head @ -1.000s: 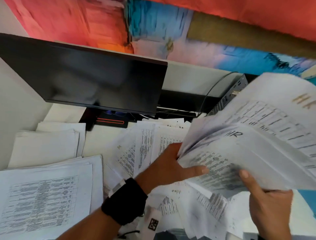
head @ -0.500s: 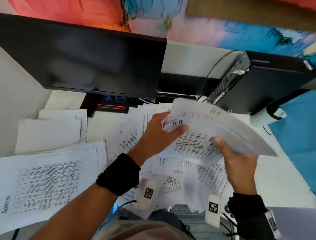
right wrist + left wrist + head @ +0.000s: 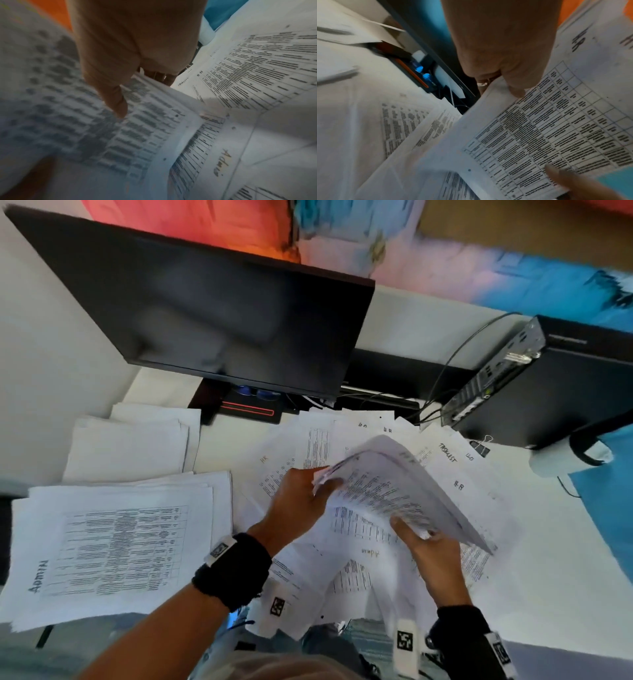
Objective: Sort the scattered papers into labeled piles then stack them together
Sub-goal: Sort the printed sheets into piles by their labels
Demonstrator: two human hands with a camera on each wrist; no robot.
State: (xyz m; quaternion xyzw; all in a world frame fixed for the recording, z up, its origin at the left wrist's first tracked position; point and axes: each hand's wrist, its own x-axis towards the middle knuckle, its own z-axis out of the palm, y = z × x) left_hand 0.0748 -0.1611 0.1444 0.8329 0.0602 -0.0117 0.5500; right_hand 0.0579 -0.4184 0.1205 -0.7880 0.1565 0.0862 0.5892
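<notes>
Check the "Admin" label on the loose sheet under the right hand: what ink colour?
Yellow-orange, handwritten "Admin" label; clearest in the right wrist view.

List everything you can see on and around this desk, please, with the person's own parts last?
held sheaf: one, white printed, lifted mid-desk
scattered papers: many, white, under the sheaf
Admin pile: one, white, near left
plain pile: one, white, behind it
monitor: one, black, rear left
computer box: one, black, rear right
binder clip: one, black, beside box
left hand: grips sheaf's left edge
right hand: grips its near edge
</notes>
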